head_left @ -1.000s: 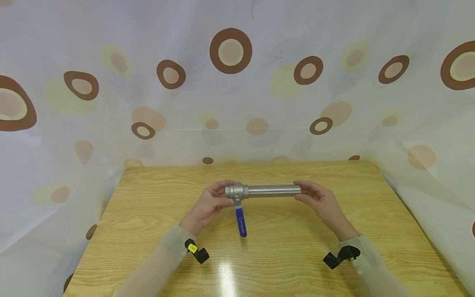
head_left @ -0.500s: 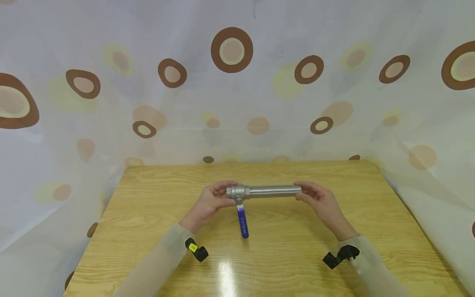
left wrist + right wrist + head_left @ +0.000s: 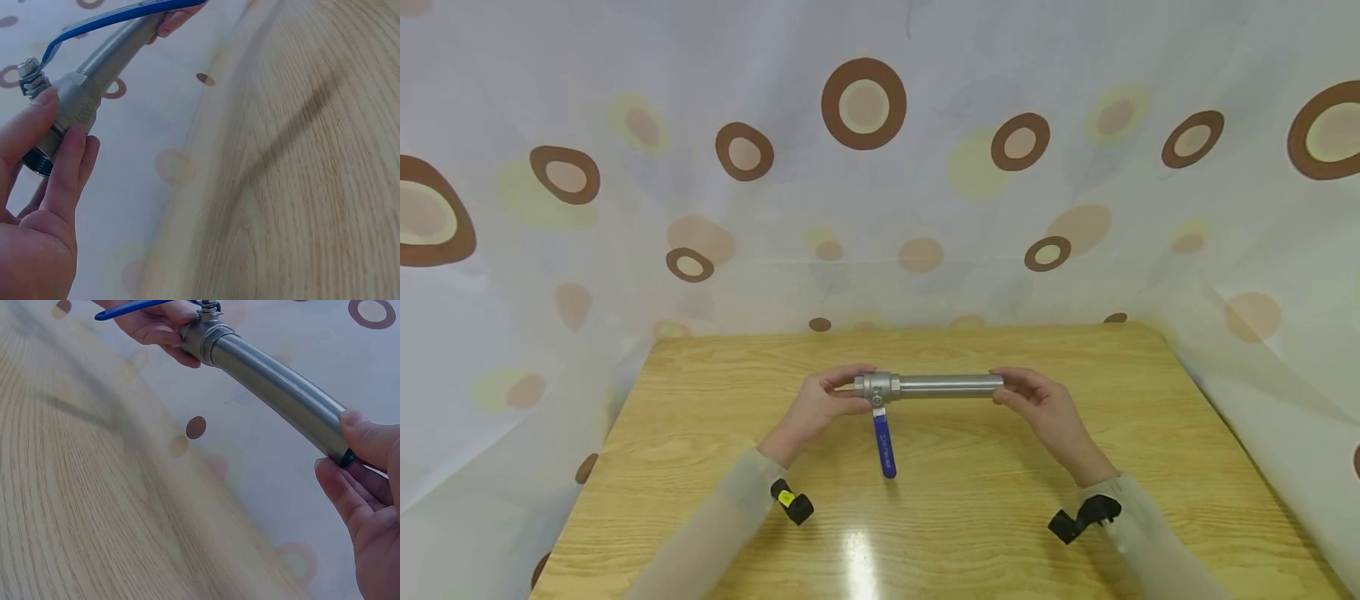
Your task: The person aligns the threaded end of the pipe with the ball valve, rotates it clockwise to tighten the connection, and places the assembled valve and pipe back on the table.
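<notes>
A metal ball valve [image 3: 877, 387] with a blue lever handle [image 3: 884, 444] is joined to a straight steel pipe [image 3: 950, 385]. The two are held level above the table, the pipe pointing right. My left hand [image 3: 816, 410] grips the valve body at its open end, thumb on the near side and fingers on the far side. In the left wrist view the threaded opening of the valve [image 3: 39, 161] shows beside the fingers. My right hand [image 3: 1051, 412] pinches the pipe's free end, as the right wrist view of the pipe [image 3: 281, 394] also shows. The lever hangs toward me.
Beneath the hands lies a wood-grain table [image 3: 970, 517]. A white curtain with brown circles [image 3: 917, 200] stands along its back and sides. Each wrist carries a small black camera; the left camera [image 3: 792, 502] bears a yellow label.
Both hands keep their hold on the valve and pipe. The hands, valve and pipe sit very slightly further left in the head view, which has shifted a little too.
</notes>
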`<move>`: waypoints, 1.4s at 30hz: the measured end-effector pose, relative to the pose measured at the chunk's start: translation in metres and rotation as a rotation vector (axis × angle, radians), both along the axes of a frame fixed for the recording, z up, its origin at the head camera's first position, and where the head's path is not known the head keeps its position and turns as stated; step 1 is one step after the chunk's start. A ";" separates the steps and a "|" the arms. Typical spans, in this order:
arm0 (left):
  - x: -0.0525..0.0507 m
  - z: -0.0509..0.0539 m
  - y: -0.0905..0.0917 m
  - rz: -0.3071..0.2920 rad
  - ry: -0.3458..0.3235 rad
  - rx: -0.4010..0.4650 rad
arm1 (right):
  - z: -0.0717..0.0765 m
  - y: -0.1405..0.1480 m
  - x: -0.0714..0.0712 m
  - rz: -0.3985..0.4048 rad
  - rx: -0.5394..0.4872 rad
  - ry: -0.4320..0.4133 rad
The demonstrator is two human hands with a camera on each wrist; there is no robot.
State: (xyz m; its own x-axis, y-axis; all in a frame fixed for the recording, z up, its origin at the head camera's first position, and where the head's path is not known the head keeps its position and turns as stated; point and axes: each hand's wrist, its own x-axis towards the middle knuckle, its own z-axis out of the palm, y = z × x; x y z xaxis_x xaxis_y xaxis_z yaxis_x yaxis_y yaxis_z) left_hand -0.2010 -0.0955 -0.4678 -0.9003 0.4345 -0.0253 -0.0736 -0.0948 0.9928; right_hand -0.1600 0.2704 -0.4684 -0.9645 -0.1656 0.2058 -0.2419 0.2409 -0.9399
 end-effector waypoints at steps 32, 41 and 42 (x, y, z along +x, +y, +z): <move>-0.028 -0.032 -0.013 -0.048 -0.017 -0.242 | -0.045 -0.005 -0.010 -0.047 0.150 -0.160; -0.036 -0.041 -0.017 -0.021 -0.058 -0.230 | -0.046 -0.013 -0.007 -0.035 0.218 -0.183; -0.037 -0.042 -0.018 -0.022 -0.054 -0.232 | -0.046 -0.013 -0.008 -0.040 0.224 -0.188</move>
